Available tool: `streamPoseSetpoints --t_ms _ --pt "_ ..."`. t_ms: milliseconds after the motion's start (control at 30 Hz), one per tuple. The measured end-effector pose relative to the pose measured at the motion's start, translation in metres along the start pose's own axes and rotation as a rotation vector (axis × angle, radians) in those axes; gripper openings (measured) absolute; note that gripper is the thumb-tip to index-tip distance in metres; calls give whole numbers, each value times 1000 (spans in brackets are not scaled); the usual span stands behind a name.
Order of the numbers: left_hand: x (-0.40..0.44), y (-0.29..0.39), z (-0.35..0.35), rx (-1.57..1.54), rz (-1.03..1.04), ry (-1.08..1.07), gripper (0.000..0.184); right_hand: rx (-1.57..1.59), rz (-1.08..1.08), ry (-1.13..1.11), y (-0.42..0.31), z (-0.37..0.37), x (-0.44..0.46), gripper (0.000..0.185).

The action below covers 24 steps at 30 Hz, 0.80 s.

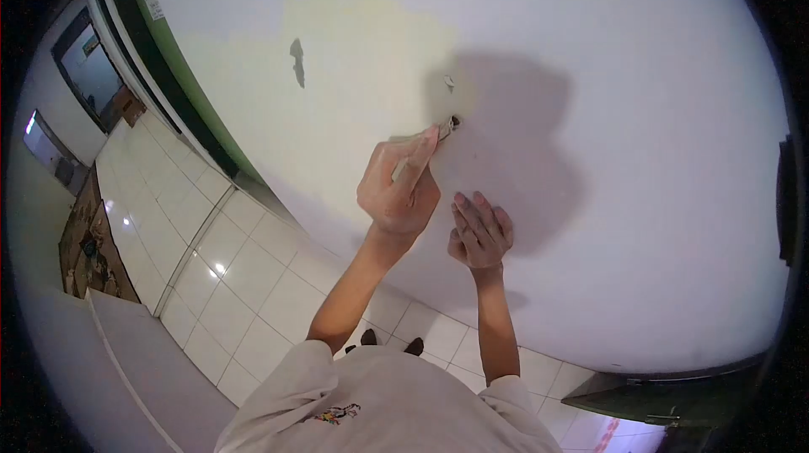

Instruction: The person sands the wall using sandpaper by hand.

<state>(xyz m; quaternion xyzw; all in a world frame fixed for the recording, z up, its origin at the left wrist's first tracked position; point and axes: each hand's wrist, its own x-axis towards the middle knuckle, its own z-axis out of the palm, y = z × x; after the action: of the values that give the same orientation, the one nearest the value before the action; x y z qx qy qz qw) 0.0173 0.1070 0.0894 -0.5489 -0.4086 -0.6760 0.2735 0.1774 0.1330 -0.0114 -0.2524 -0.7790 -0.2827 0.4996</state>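
Observation:
Against the pale wall point(657, 158), my left hand point(400, 183) is closed round a small thin tool point(447, 128), whose tip touches the wall beside a small dark spot. The tool looks like a scraper or blade, but most of it is hidden by the fingers. To the right and lower, my right hand point(482, 234) rests near or on the wall with its fingers stretched out and holds nothing. Above the tool is a small chipped patch point(449, 81), and a larger grey patch point(297, 63) shows at the upper left.
Yellowish paint marks the wall's upper left. White floor tiles point(253, 276) run below and to the left. A green-edged doorway, a cardboard box point(128, 105) and a brown mat point(88, 238) are at the left. A dark green object point(657, 401) lies at the lower right.

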Motion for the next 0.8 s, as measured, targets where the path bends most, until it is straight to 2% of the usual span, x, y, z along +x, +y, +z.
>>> streamPoseSetpoints --t_ms 200,333,400,433,500,600,767,800 --pt "-32 -2 -4 103 36 -52 56 -3 17 -53 1 1 -3 27" --pt "-82 -3 -16 119 -86 -79 54 2 30 -18 -1 1 -1 26" --pt "-125 -9 -29 0 -293 -216 48 51 22 9 0 3 -4 33" --pt "-148 -14 -38 3 -286 -212 48 52 20 17 -2 2 -4 33" --pt "-178 -20 -46 -76 -477 -305 40 68 19 3 0 0 -3 32" --pt "-106 1 -55 -77 -392 -185 36 67 0 53 2 3 -5 30" --pt "-1 0 -21 -104 14 -3 39 82 -3 15 2 -4 -1 28" --pt "9 3 -14 -102 9 -4 39 75 1 7 2 -4 -1 28"
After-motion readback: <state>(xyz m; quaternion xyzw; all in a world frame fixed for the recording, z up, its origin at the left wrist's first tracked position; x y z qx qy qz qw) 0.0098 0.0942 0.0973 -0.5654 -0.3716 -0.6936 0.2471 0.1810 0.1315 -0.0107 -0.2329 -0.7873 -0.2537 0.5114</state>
